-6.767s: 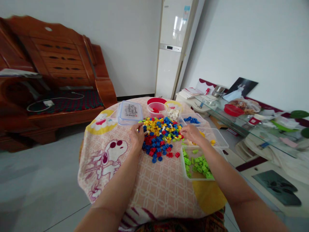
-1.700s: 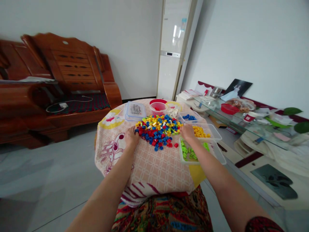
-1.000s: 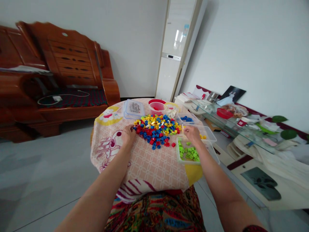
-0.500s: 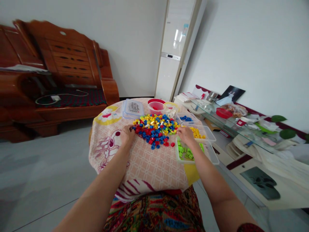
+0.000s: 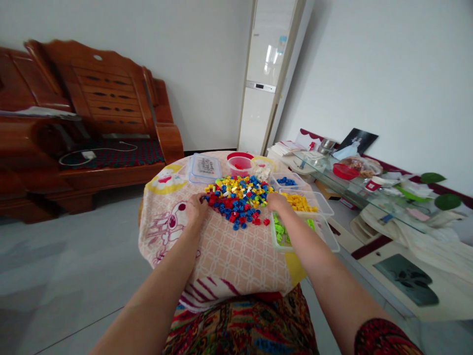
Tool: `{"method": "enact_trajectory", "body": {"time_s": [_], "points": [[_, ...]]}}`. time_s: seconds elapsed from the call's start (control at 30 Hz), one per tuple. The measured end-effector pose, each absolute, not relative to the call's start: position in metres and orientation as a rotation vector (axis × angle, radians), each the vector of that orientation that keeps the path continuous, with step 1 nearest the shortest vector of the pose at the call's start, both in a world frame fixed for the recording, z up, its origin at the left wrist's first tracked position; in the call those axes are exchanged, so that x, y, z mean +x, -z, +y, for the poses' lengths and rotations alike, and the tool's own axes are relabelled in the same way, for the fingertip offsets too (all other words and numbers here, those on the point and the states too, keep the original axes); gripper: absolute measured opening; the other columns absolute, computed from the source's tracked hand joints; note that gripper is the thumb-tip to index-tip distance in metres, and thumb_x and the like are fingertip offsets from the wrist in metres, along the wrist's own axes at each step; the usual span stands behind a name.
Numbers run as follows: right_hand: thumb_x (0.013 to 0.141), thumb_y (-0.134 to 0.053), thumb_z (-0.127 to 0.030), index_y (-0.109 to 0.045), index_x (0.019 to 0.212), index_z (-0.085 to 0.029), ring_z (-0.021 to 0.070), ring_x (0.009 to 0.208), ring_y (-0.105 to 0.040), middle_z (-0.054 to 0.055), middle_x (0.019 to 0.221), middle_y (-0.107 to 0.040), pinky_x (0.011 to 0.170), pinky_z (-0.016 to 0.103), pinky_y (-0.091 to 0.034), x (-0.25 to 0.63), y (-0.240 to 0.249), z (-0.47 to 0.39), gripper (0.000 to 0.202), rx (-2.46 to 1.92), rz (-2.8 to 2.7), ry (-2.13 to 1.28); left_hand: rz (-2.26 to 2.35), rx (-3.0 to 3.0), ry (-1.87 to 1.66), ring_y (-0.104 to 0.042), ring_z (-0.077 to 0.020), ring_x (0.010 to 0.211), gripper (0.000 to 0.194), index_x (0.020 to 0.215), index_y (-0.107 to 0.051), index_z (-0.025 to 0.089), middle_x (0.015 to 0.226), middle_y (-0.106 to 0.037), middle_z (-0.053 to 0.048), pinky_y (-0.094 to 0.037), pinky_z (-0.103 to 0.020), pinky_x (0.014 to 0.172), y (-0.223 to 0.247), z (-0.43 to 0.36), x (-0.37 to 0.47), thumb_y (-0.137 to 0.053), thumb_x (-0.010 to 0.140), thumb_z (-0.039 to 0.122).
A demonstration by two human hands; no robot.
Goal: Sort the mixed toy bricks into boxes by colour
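A heap of small red, blue, yellow and green bricks (image 5: pixel 238 199) lies on a round table under a cartoon-print cloth (image 5: pixel 236 251). My left hand (image 5: pixel 195 209) rests at the heap's left edge with its fingers curled onto the bricks. My right hand (image 5: pixel 278 202) is at the heap's right edge, fingertips among the bricks. Whether either hand grips a brick is too small to tell. Just right of my right arm are a clear tray of green bricks (image 5: pixel 325 241) and a clear tray of yellow bricks (image 5: pixel 301 202).
Behind the heap stand a tray of blue bricks (image 5: pixel 287 181), a tub of white bricks (image 5: pixel 263 172), a red tub (image 5: pixel 240 165) and a lidded clear box (image 5: pixel 204 168). A wooden bench (image 5: pixel 92 128) is at the left. A cluttered glass table (image 5: pixel 354 182) is at the right.
My right hand went over the yellow tray, then came back left to the heap's right edge. My left hand stayed at the heap's left edge. The view shifted slightly.
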State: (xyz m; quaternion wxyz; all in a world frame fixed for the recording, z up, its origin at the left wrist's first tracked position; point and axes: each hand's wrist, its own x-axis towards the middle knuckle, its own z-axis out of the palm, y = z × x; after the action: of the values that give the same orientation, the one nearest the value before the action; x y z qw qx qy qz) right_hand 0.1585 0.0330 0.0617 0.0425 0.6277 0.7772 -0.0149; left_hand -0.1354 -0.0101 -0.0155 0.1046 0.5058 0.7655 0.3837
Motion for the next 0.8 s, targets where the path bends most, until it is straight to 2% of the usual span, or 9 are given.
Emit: {"method": "enact_trajectory", "body": {"time_s": [0.2,0.3,0.4,0.6,0.8], "points": [[0.078,-0.080,-0.016,-0.080,0.112,-0.013,0.0296,0.106,-0.077,0.020,0.107,-0.080,0.091,0.032,-0.057,0.159,-0.056,0.033,0.034,1.959,2.278,0.115,2.240,1.480,-1.123,-0.068,-0.0255,0.118,0.037,0.116,-0.075,0.021,0.124,-0.075,-0.010,-0.052,-0.034,0.102,0.011,-0.012,-0.134,-0.053,0.086,0.015],[0.079,-0.074,-0.009,-0.081,0.106,-0.010,0.0293,0.105,-0.077,0.021,0.106,-0.080,0.089,0.030,-0.056,0.161,-0.055,0.029,0.028,1.971,2.297,0.107,2.235,1.486,-1.129,-0.068,-0.0255,0.119,0.037,0.114,-0.075,0.021,0.124,-0.075,-0.009,-0.051,-0.033,0.103,0.010,-0.012,-0.133,-0.053,0.086,0.014],[0.080,-0.069,-0.004,-0.082,0.096,-0.012,0.0261,0.103,-0.077,0.017,0.102,-0.082,0.087,0.026,-0.054,0.164,-0.056,0.024,0.023,1.989,2.360,0.095,2.227,1.497,-1.134,-0.068,-0.0254,0.119,0.037,0.115,-0.075,0.021,0.125,-0.075,-0.009,-0.051,-0.034,0.104,0.011,-0.012,-0.133,-0.052,0.087,0.014],[0.091,-0.058,-0.017,-0.082,0.095,-0.019,0.0216,0.096,-0.076,0.009,0.100,-0.082,0.078,0.024,-0.052,0.174,-0.065,0.013,0.024,2.155,2.485,0.041,2.241,1.473,-1.120,-0.069,-0.0260,0.118,0.038,0.117,-0.075,0.021,0.124,-0.076,-0.009,-0.052,-0.035,0.103,0.012,-0.011,-0.134,-0.053,0.087,0.014],[0.085,-0.060,-0.022,-0.079,0.084,-0.021,0.0204,0.078,-0.073,0.004,0.082,-0.080,0.071,0.027,-0.049,0.210,-0.069,-0.016,0.019,2.310,2.842,0.185,2.240,1.497,-1.123,-0.069,-0.0264,0.115,0.040,0.119,-0.076,0.021,0.124,-0.076,-0.010,-0.053,-0.034,0.100,0.015,-0.010,-0.135,-0.053,0.087,0.014]]}}
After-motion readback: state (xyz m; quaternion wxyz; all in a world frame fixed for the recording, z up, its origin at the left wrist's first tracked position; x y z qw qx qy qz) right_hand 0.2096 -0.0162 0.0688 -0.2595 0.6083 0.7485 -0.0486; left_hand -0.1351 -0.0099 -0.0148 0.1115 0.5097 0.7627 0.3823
